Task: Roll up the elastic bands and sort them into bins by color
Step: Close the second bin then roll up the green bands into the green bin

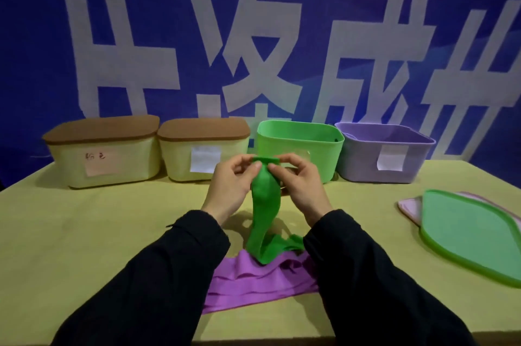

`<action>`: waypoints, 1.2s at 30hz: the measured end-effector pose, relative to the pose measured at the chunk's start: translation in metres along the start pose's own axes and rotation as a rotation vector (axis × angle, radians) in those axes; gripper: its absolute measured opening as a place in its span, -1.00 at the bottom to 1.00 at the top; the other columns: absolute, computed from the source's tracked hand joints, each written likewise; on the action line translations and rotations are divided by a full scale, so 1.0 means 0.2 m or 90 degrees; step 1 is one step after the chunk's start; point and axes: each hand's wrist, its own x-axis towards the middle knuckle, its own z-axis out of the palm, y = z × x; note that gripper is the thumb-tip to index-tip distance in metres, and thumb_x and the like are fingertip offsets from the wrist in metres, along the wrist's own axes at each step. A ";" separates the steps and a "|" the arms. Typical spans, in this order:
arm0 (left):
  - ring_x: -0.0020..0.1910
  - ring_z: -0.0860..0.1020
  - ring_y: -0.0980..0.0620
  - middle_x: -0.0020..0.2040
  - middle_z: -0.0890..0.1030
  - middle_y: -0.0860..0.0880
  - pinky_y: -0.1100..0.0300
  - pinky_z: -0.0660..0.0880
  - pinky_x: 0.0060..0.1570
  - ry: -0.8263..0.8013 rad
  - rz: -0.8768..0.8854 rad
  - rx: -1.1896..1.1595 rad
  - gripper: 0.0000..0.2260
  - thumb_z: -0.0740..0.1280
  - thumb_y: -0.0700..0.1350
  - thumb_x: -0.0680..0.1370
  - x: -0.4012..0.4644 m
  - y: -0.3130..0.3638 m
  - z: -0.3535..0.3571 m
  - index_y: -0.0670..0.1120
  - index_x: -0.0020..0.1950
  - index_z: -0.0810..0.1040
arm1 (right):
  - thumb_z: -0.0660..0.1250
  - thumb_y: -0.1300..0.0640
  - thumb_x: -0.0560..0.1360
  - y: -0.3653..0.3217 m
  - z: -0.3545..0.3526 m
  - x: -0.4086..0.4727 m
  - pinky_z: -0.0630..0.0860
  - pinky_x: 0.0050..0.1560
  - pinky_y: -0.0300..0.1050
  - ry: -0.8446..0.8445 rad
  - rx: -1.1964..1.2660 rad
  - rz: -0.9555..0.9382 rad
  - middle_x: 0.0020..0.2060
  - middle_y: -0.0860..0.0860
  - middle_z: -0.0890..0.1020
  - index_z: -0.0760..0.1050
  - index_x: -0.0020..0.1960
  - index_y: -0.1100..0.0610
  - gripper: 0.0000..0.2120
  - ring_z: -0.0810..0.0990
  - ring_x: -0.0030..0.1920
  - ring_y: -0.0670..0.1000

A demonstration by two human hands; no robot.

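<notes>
A green elastic band (pixel 265 204) hangs from both hands above the table's middle, and its lower end trails onto a purple elastic band (pixel 253 280) lying crumpled near the front edge. My left hand (pixel 231 185) pinches the band's top edge on the left. My right hand (pixel 298 182) pinches the same edge on the right. Behind the hands an open green bin (pixel 298 134) stands, with an open purple bin (pixel 386 154) to its right.
Two cream bins with brown lids stand at the back left, one (pixel 104 148) with a pink label, the other (pixel 203 145) with a white label. A green lid (pixel 473 233) lies on a pink lid (pixel 408 207) at the right. A blue banner fills the background.
</notes>
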 end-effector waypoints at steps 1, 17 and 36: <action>0.00 0.69 -0.05 -0.03 0.72 -0.10 0.14 0.63 0.00 0.002 -0.010 -0.004 -0.92 0.37 -0.21 0.62 0.01 -0.04 0.01 -0.07 0.03 0.65 | 0.37 0.30 0.58 0.05 -0.01 0.01 0.58 -0.33 -0.16 0.004 0.003 0.003 -0.25 0.08 0.69 0.56 0.02 0.20 -0.95 0.65 -0.31 -0.06; -0.08 0.65 0.09 -0.12 0.70 0.00 0.25 0.57 -0.08 -0.002 0.033 -0.009 -0.86 0.35 -0.26 0.58 -0.04 -0.15 0.01 -0.07 -0.05 0.66 | 0.36 0.26 0.59 0.18 0.00 0.00 0.53 -0.30 -0.21 0.023 -0.018 -0.042 -0.32 0.02 0.65 0.64 -0.09 0.20 -0.88 0.58 -0.32 -0.09; -0.05 0.67 0.05 -0.11 0.71 -0.02 0.15 0.62 0.03 0.018 0.053 -0.003 -0.84 0.38 -0.33 0.57 -0.08 -0.11 0.00 -0.08 -0.03 0.68 | 0.40 0.37 0.54 0.18 0.00 -0.01 0.56 -0.17 -0.20 0.012 0.006 -0.105 -0.31 0.00 0.65 0.65 0.01 0.12 -0.83 0.61 -0.25 -0.05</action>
